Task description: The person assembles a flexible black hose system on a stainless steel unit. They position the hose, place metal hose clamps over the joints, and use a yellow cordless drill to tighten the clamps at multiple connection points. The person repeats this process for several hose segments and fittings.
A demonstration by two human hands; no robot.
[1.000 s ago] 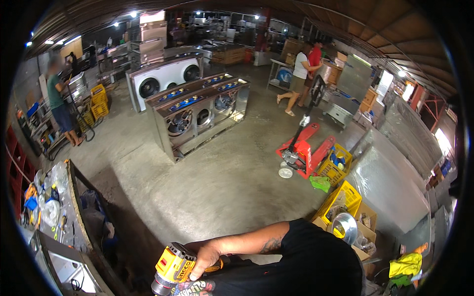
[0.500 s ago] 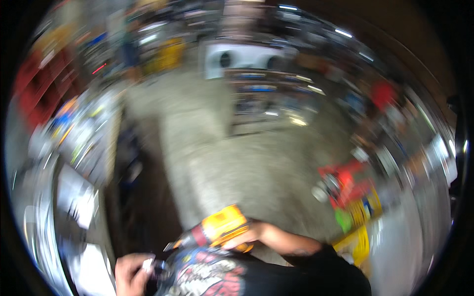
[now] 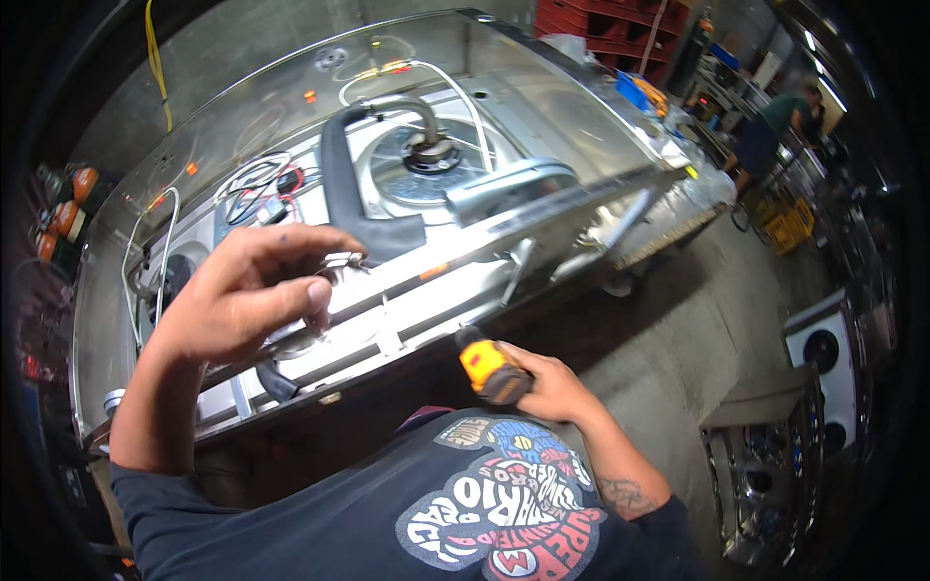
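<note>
A long, shiny, open metal housing (image 3: 572, 111), with a black tube (image 3: 339, 169) inside, lies before the person, a yellow-and-black drill (image 3: 487, 366) beside it. A second ago the view spread across the workshop floor (image 3: 644, 368). The right hand (image 3: 554, 385) grips the drill; the left hand (image 3: 237, 295) arches half-curled, its hold on a small shiny piece (image 3: 344, 259) unclear.

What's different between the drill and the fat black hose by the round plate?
The drill is yellow and black; the hose is plain black. The drill looks short and chunky, the hose long and bent. The right hand holds the drill, while the hose sits inside the metal box. Both show black.
</note>
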